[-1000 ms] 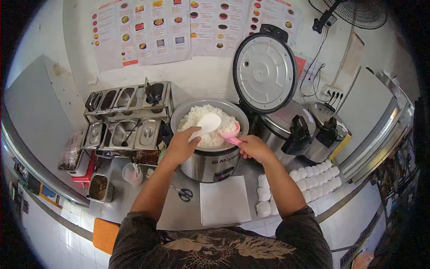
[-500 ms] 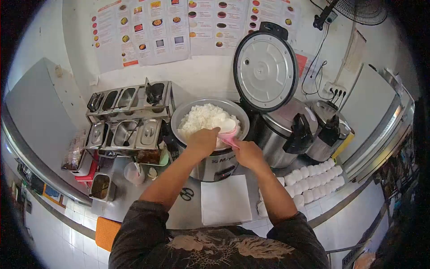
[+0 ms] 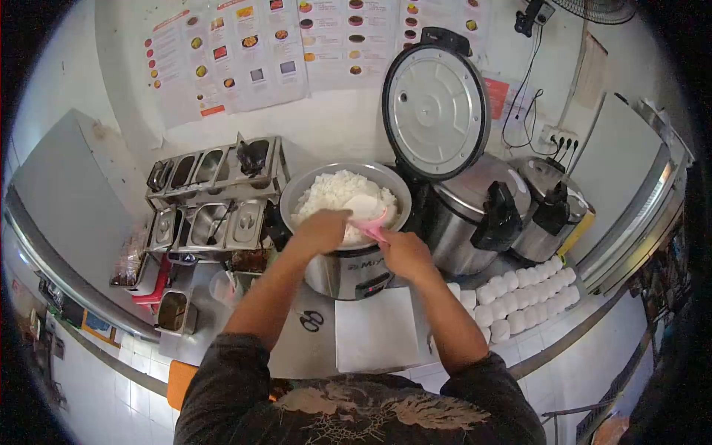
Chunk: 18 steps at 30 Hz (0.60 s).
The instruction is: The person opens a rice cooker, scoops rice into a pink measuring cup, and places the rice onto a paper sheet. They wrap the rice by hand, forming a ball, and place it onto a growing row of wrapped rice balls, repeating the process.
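A wide cooker pot (image 3: pixel 403 194) is full of white rice (image 3: pixel 319 196). My right hand (image 3: pixel 406 254) grips the handle of a pink scoop (image 3: pixel 373 225), whose head is in the front part of the rice. Over the pot's front left rim, my left hand (image 3: pixel 324 231) has its fingers closed at the edge of a small white cup (image 3: pixel 362 205), right beside the scoop. The cup's lower part is hidden by the hand and scoop.
White paper sheets (image 3: pixel 376 331) and black scissors (image 3: pixel 311 320) lie before the cooker. Right are rows of white rounded portions (image 3: pixel 525 297) and two closed cookers (image 3: pixel 463 230). The open lid (image 3: pixel 436 111) stands behind. Metal trays (image 3: pixel 211 225) stand left.
My left hand has moved slightly left with the white cup. The right hand and pink scoop have shifted a little left, and the scoop has turned. The view has shifted slightly.
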Tool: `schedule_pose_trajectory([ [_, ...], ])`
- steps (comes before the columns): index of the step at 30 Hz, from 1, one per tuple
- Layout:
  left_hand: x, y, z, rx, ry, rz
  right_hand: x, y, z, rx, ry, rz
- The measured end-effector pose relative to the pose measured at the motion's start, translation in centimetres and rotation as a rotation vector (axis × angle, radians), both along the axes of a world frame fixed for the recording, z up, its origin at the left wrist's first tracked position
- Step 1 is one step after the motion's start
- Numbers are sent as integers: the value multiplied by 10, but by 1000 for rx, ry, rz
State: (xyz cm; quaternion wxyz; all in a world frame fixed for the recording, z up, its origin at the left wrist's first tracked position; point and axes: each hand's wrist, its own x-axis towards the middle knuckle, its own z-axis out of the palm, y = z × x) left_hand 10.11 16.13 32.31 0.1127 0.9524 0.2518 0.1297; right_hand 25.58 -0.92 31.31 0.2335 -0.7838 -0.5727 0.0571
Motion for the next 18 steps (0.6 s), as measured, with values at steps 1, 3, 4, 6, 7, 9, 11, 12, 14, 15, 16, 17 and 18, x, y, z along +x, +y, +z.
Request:
schedule_pose_trajectory([
  [1, -1, 9, 3, -17, -8, -15, -2, -2, -6, 25, -11, 8],
  [3, -1, 25, 16, -34, -51, -48, 3, 0, -8, 93, -58, 20],
  [4, -3, 22, 26, -106, -78, -10, 5, 0, -6, 63, -48, -12],
  [6, -1, 10, 17, -35, -2, -60, 0, 0, -9, 3, -11, -76],
  [7, -3, 0, 13, -8, 46, -80, 2, 1, -8, -4, -35, -59],
  [9, -10, -2, 13, -84, -8, -82, 2, 5, -7, -15, -71, -25],
  [11, -15, 20, 20, -120, -12, -135, -1, 8, -19, 50, -62, -6],
  [12, -18, 16, 39, -178, -13, -134, 3, 10, -20, 88, -71, 1],
  [14, -13, 16, 20, -96, 1, -174, 6, 9, -21, 85, -65, 6],
  [15, -16, 13, 8, -59, 15, -191, 6, 9, -21, 71, -69, 3],
  [16, -14, -17, 20, -65, 94, -80, 5, 9, -20, 58, -73, 1],
  [17, -16, -12, 16, -62, 74, -90, 4, 9, -15, 34, -89, -5],
  [18, -17, -1, 10, -58, 58, -103, 2, 9, -10, 12, -101, -13],
])
